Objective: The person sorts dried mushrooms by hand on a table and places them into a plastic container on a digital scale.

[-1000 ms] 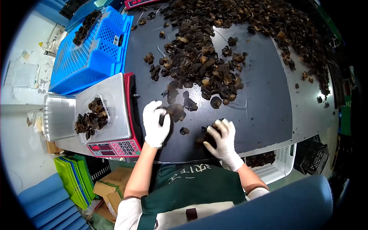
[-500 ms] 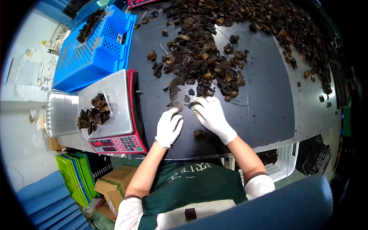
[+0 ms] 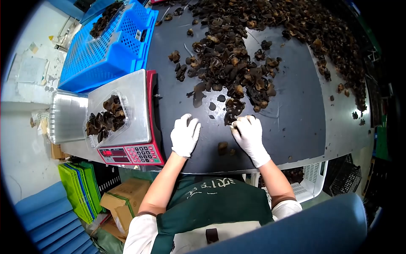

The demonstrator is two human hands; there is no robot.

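Dark brown wood ear mushrooms [image 3: 220,63] lie in a loose heap on the dark table mat [image 3: 292,127]. My right hand [image 3: 249,137], in a white glove, pinches the near edge of a curled wood ear mushroom [image 3: 233,109] in front of the heap. To the left, my gloved left hand [image 3: 185,135] rests low over the mat with its fingers curled in; whatever they may hold is hidden. Two small brown pieces [image 3: 223,147] lie between the hands, nearer the table edge. Several single flakes [image 3: 212,106] are scattered just beyond my fingers.
At left, a red-framed scale [image 3: 131,154] carries a clear plastic tray [image 3: 125,111] of mushrooms. Stacked clear trays [image 3: 67,116] stand beside it. Behind is an upturned blue crate [image 3: 95,63] with another filled tray on top. A white basket [image 3: 311,180] sits below the table's right edge.
My right hand has moved right and towards me, with the pinched mushroom nearer. My left hand has drawn back slightly, and the brown piece by its fingertips no longer shows there.
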